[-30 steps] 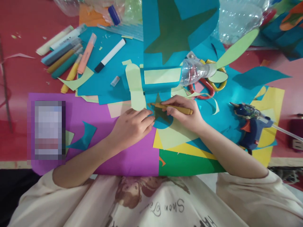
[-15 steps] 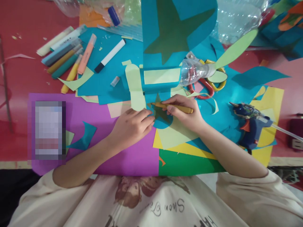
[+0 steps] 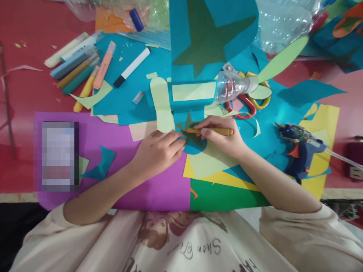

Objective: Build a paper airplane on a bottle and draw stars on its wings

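My right hand [image 3: 222, 139] pinches an ochre marker [image 3: 224, 131], its tip touching a dark olive star [image 3: 192, 139] drawn on a blue paper wing. My left hand [image 3: 161, 149] lies palm down, fingertips resting at the left edge of that wing. Above the hands lies a plastic bottle [image 3: 231, 86] wrapped in blue paper with a pale green strip [image 3: 194, 91]. A light green paper piece [image 3: 161, 100] with rounded ends sits at its base, and a green blade [image 3: 285, 58] is at its cap. A bigger wing [image 3: 241, 45] bearing a large star extends upward.
Several markers [image 3: 82, 62] lie at the upper left, with a white marker [image 3: 132, 67] beside them. Scissors [image 3: 249, 107] lie partly under the bottle. A blue glue gun [image 3: 302, 151] is at right. A blurred-out phone-like object [image 3: 58, 156] rests on purple paper [image 3: 159, 189].
The marker tip has shifted slightly right and down, from the star's left point toward its middle. My left hand stays in place.
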The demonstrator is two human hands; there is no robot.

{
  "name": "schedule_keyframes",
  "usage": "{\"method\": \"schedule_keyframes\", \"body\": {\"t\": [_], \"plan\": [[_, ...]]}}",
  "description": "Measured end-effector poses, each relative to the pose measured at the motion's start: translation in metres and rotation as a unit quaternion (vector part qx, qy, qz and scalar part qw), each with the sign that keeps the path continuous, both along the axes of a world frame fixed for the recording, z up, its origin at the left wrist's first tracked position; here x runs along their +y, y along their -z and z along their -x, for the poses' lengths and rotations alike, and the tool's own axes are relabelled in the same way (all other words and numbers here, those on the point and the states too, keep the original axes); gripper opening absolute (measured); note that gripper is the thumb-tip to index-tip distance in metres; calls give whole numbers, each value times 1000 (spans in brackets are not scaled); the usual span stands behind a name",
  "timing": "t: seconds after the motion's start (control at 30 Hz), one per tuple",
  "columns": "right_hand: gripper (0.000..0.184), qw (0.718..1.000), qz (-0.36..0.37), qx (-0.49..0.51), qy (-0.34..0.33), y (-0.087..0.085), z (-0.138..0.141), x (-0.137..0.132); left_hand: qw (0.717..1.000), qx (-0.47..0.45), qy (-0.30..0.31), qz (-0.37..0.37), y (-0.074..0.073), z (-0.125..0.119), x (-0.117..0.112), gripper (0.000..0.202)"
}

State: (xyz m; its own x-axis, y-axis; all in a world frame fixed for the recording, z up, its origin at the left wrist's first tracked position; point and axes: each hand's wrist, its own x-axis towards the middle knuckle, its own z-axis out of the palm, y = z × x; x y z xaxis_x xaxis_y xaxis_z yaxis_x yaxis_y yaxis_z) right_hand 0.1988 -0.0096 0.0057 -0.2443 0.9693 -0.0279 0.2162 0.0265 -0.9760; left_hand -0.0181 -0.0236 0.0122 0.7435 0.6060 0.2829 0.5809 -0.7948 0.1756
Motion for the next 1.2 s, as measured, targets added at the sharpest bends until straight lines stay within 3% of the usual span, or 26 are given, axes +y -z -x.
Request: {"method": "schedule_keyframes", "body": {"t": [0.37,0.87,1.2], "plan": [[8,998,16,26,51,3,4,-1,1000,-4,-4,8,0,0,0,19],[11,999,39,-2,12,-3,1,1,999,-7,-11,36,0,1,1,21],[8,998,30,22,53,2,2,0,999,-15,-6,30,-2,0,0,20]]}}
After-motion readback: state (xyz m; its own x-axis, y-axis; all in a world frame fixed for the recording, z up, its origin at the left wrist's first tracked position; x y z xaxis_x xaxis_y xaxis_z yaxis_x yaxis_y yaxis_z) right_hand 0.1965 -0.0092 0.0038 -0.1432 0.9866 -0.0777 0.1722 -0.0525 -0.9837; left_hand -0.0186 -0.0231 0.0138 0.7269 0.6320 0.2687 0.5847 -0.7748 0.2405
